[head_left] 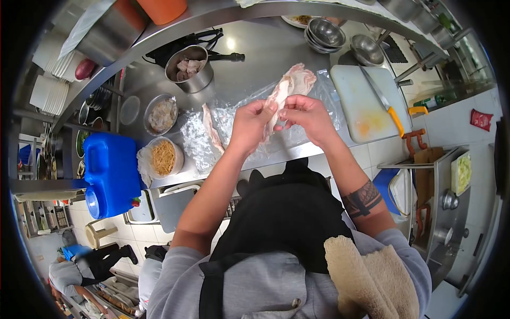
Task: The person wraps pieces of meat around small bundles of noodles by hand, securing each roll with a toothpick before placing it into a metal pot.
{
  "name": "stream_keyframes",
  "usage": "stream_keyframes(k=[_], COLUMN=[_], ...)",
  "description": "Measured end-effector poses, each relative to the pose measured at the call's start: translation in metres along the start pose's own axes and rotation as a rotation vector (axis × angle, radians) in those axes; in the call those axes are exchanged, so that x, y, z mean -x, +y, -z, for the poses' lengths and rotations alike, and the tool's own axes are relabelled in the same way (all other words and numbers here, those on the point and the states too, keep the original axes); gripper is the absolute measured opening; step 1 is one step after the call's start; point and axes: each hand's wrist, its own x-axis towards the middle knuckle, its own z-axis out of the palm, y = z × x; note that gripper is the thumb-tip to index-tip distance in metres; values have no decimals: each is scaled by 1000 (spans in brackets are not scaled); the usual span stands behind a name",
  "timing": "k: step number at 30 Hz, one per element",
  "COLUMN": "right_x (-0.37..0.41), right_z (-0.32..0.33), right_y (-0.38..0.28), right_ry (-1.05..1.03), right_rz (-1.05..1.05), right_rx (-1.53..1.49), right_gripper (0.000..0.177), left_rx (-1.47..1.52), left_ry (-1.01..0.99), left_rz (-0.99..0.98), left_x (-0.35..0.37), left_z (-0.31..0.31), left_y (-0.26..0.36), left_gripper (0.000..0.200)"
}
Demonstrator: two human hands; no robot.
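A pale pink and white strip of raw meat (275, 100) hangs between my hands over a sheet of clear plastic film (324, 101). My left hand (251, 125) is closed on its near side, thumb on top. The fingers of my right hand (307, 116) are curled in a pinch at the strip's right edge. Its far end spreads out wide and crumpled, close to the film. To the left of my left hand, a second narrow strip of raw meat (212, 129) lies on film dusted with white powder.
A metal pot (204, 80) holds meat chunks. At left are a bowl of pale food (162, 114), a tub of thin yellowish strips (166, 158) and a blue jug (109, 173). A knife (383, 101) lies on the white cutting board (350, 98). Another person (79, 274) bends at lower left.
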Motion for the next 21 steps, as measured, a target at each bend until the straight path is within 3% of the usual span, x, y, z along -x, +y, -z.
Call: stream_keyframes(k=[2,5,12,14,15,17,21], right_x=[5,6,8,10,11,12,9], right_z=[-7,-7,1,2,2,0,6], right_y=[-5,0,15,19,19,19,20], right_ry=[-13,34,15,68,68,112,132], right_rz=[-53,-91,-26,42,39,62,41], right_rx=[-54,-156,-154,-74,-74,-75,-20], right_gripper=[18,17,14,16,16,20,21], left_rx=[-96,-64,-83,-513,-513,-310,-431], left_ry=[96,171,105,318,318,156,144], left_rz=[-171,-148,-48,-610,-607,-254,-299], left_x=[-2,3,-11,-17,-13,-1,-1], left_z=[-5,-16,-8,-7,-9,-15,-12], left_y=[-6,3,-16,-29,-25,-10,-12], left_gripper=[18,16,12,10,10,14,18])
